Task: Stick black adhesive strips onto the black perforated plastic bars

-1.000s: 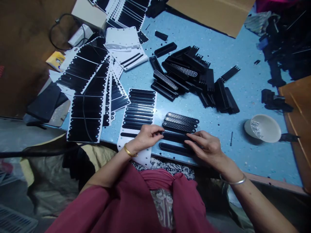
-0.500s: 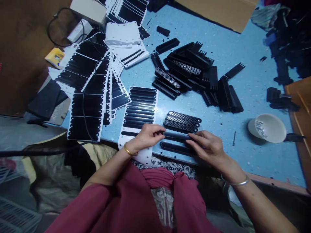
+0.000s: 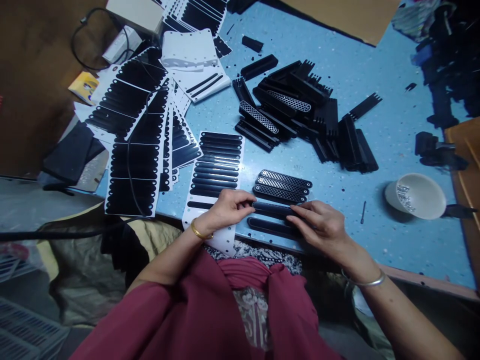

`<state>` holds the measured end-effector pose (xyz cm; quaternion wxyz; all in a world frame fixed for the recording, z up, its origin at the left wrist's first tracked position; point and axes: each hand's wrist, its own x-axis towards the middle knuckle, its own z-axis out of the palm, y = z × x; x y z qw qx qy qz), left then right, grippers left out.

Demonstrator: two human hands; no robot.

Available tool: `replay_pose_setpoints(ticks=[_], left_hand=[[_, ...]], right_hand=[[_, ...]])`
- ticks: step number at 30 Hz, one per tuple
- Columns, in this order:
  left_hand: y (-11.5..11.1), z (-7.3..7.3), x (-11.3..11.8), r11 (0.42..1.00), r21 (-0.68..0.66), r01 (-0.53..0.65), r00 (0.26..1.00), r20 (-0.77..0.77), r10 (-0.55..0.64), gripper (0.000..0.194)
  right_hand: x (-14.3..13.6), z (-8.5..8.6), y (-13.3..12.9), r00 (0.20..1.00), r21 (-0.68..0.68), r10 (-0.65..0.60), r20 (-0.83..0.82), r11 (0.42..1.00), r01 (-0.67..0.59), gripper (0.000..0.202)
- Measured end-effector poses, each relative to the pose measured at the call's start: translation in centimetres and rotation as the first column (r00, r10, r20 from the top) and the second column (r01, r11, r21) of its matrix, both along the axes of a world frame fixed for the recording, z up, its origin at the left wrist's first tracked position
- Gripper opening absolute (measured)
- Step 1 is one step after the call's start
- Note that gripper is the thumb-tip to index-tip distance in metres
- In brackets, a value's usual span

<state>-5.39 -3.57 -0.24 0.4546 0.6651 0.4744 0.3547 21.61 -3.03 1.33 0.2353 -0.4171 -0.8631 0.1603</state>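
Note:
My left hand [image 3: 225, 207] pinches the left end of a long black strip [image 3: 272, 207] and my right hand [image 3: 318, 225] grips its right end, holding it flat just above the blue table [image 3: 375, 150]. A second black strip [image 3: 268, 227] lies on the table right below it. Three mesh-topped strips [image 3: 283, 186] lie side by side just beyond. A white backing sheet [image 3: 215, 170] with rows of black stickers lies under my left wrist.
Fanned sticker sheets [image 3: 135, 130] cover the left of the table. A pile of black plastic comb-like parts [image 3: 300, 115] sits at the centre back. A white bowl [image 3: 416, 196] with small screws stands at right, near a brown board [image 3: 463, 165].
Both hands have stayed on the strip; the mesh surface seen earlier now shows as a plain dark face. The view has shifted slightly.

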Motion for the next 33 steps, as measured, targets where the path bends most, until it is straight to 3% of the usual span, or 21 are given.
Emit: replay_pose_setpoints(ticks=[26, 33], left_hand=[[0.37, 0.31, 0.32, 1.0, 0.002, -0.03, 0.998, -0.059, 0.03, 0.016], [0.45, 0.25, 0.48, 0.998, 0.05, -0.031, 0.995, -0.093, 0.035, 0.011]], right_hand=[[-0.15, -0.06, 0.19, 0.995, 0.068, 0.001, 0.099, 0.998, -0.008, 0.025], [0.16, -0.49, 0.1, 0.999, -0.052, -0.036, 0.01, 0.998, 0.036, 0.027]])
